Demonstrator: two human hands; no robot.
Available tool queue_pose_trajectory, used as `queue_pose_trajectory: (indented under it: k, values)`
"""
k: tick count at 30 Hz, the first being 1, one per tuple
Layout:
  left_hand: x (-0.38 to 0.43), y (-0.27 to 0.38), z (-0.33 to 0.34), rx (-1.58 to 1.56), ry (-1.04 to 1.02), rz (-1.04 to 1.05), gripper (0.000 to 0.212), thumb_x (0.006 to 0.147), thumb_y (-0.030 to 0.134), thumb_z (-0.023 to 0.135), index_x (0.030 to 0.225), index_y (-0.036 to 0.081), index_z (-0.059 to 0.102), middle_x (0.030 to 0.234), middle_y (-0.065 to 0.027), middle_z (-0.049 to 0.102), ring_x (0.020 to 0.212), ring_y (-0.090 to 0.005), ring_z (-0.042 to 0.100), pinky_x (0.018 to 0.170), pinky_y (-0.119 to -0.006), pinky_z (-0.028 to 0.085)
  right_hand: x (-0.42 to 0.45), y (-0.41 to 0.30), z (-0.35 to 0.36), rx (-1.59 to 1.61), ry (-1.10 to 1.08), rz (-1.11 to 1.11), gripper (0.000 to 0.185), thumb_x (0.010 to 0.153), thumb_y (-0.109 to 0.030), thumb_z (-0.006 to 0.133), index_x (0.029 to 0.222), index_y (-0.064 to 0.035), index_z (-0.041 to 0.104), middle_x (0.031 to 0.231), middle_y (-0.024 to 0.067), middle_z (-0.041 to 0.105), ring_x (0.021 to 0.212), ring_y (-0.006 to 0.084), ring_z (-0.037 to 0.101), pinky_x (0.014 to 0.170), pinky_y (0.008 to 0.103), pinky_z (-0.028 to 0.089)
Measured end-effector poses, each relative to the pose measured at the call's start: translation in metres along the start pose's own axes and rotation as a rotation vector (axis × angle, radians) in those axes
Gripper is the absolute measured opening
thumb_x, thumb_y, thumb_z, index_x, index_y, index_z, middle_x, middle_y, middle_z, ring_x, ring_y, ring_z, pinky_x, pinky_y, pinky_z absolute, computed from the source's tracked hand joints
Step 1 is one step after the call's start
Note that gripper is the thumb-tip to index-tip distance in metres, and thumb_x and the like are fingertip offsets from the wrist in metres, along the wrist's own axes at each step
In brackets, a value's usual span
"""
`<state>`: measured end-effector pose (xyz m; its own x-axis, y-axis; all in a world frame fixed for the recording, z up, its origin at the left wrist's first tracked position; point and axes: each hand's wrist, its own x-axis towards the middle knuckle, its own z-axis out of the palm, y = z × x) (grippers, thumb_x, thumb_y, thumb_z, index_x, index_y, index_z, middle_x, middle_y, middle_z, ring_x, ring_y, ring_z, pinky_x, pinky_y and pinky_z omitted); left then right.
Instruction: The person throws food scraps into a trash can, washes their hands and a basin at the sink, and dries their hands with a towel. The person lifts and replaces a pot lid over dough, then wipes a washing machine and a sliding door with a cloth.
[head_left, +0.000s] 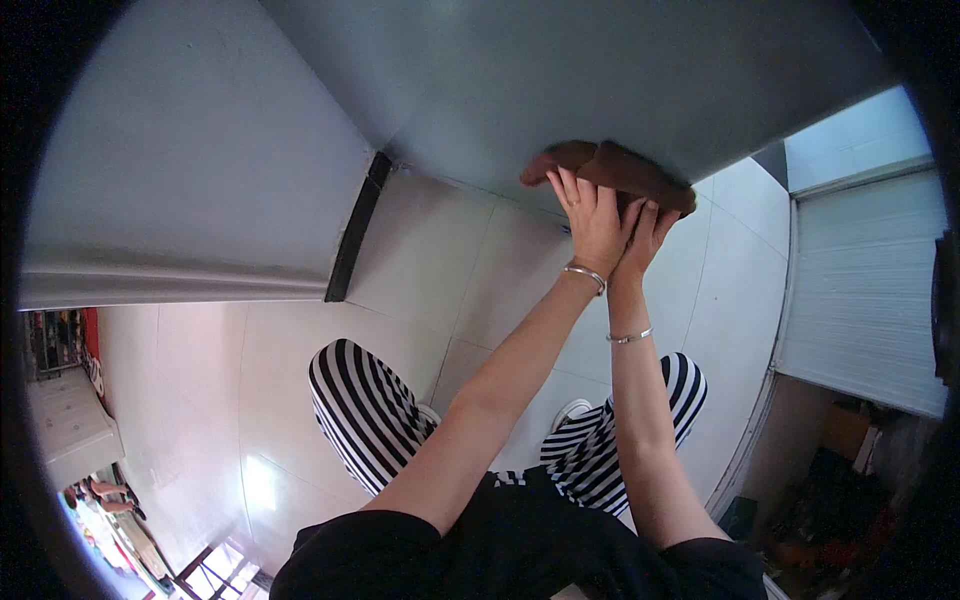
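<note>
A brown cloth (630, 169) lies bunched flat against a grey upright panel (600, 75), near its lower edge. My left hand (595, 225) presses the cloth's near side with extended fingers. Close beside it, touching at the wrist, my right hand (646, 236) is also on the cloth, towards its right end. Both palms face the cloth, and part of my fingertips is hidden by its folds. Each wrist wears a silver-coloured bangle.
A grey wall (202, 150) with a black baseboard (358, 229) stands at left. Below are pale floor tiles (420, 247). At right are a white ribbed panel (862, 285) and a dark recess with assorted items. A pale wooden furniture piece (75, 420) stands far left.
</note>
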<state>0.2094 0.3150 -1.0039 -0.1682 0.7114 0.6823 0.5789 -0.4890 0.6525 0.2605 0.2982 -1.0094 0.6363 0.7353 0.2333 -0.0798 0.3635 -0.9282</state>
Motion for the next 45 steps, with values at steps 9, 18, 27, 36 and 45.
queue_pose_trajectory:
  k: [9, 18, 27, 36, 45]
  values:
    - [-0.035, -0.047, 0.016, -0.214, -0.073, -0.498, 0.071, 0.069, 0.0, 0.064, 0.129, -0.004, 0.028, 0.137, -0.0297, 0.023, 0.13, -0.0486, 0.016, 0.11, -0.051, 0.011, -0.017, 0.07, -0.009, 0.044, 0.065, 0.393, 0.038, 0.091, -0.005, 0.041, 0.129, -0.0005, 0.036, 0.128, 0.0114, 0.044, 0.117, 0.0234, 0.044, 0.1, 0.0347, 0.037]
    - [-0.016, -0.191, -0.014, -0.144, 0.093, -0.5, 0.073, 0.064, -0.013, 0.052, 0.131, -0.006, 0.024, 0.127, -0.0229, 0.036, 0.12, -0.0368, 0.035, 0.107, -0.036, 0.023, -0.051, 0.126, 0.104, 0.365, -0.018, 1.034, 0.038, 0.096, -0.02, 0.032, 0.124, 0.0035, 0.044, 0.123, 0.0188, 0.05, 0.112, 0.0272, 0.051, 0.095, 0.0373, 0.045]
    - [0.043, -0.323, -0.078, -0.326, -0.093, -0.843, 0.065, 0.067, -0.005, 0.051, 0.129, 0.001, 0.034, 0.119, -0.0192, 0.052, 0.111, -0.0348, 0.05, 0.098, -0.037, 0.038, -0.076, 0.207, 0.195, 0.698, -0.26, 1.281, 0.025, 0.094, -0.015, 0.043, 0.113, -0.0038, 0.052, 0.111, 0.0105, 0.057, 0.101, 0.024, 0.056, 0.089, 0.0394, 0.048]
    - [0.039, -0.256, -0.1, -0.652, -0.059, -1.029, 0.042, 0.076, -0.006, 0.049, 0.116, 0.002, 0.048, 0.11, -0.0117, 0.055, 0.098, -0.0255, 0.055, 0.085, -0.035, 0.047, -0.084, 0.104, 0.19, 0.373, -0.043, 1.007, 0.033, 0.087, -0.008, 0.054, 0.118, 0.0015, 0.045, 0.111, 0.0131, 0.055, 0.1, 0.0255, 0.057, 0.086, 0.0384, 0.051]
    - [0.084, -0.105, -0.133, -1.046, -0.312, -1.205, 0.045, 0.077, -0.008, 0.054, 0.12, 0.005, 0.047, 0.114, -0.0092, 0.055, 0.107, -0.0251, 0.053, 0.09, -0.035, 0.047, -0.04, -0.053, 0.123, 0.165, -0.185, 0.853, 0.034, 0.081, -0.003, 0.062, 0.113, -0.0007, 0.051, 0.106, 0.0079, 0.058, 0.094, 0.0187, 0.058, 0.081, 0.0311, 0.051]
